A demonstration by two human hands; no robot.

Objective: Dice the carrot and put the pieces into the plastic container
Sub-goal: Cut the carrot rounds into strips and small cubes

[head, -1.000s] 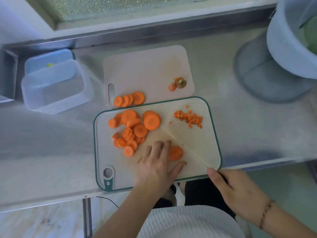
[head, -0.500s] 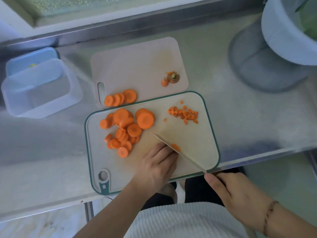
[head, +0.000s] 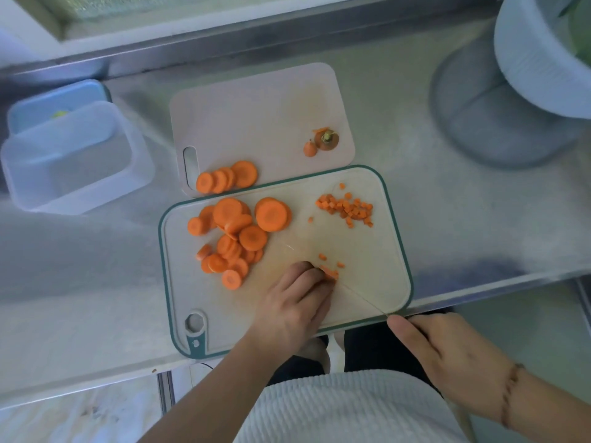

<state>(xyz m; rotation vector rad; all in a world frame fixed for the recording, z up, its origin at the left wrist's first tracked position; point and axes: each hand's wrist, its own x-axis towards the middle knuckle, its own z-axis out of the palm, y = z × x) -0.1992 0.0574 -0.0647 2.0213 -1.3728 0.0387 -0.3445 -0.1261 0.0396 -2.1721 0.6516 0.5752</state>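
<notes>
A green-rimmed cutting board (head: 377,282) lies at the counter's front edge. Several round carrot slices (head: 233,235) are heaped on its left half, and a small pile of diced carrot (head: 347,207) sits at its upper right. My left hand (head: 294,302) has curled fingertips holding down a carrot slice (head: 329,274) near the board's middle, with a few cut bits beside it. My right hand (head: 447,353) grips a knife handle off the board's front right corner; the thin blade (head: 361,297) runs up to the slice. The clear plastic container (head: 76,161) stands at the far left.
A pink cutting board (head: 256,116) behind the green one carries more carrot slices (head: 227,179) and the carrot's cut-off top (head: 326,140). A blue lid (head: 48,103) lies behind the container. A pale ribbed bowl (head: 540,62) stands at the right rear.
The knife has worked across the slice under my left fingers, leaving small cut bits there. My left fingers curled in from flat. The view shifted slightly.
</notes>
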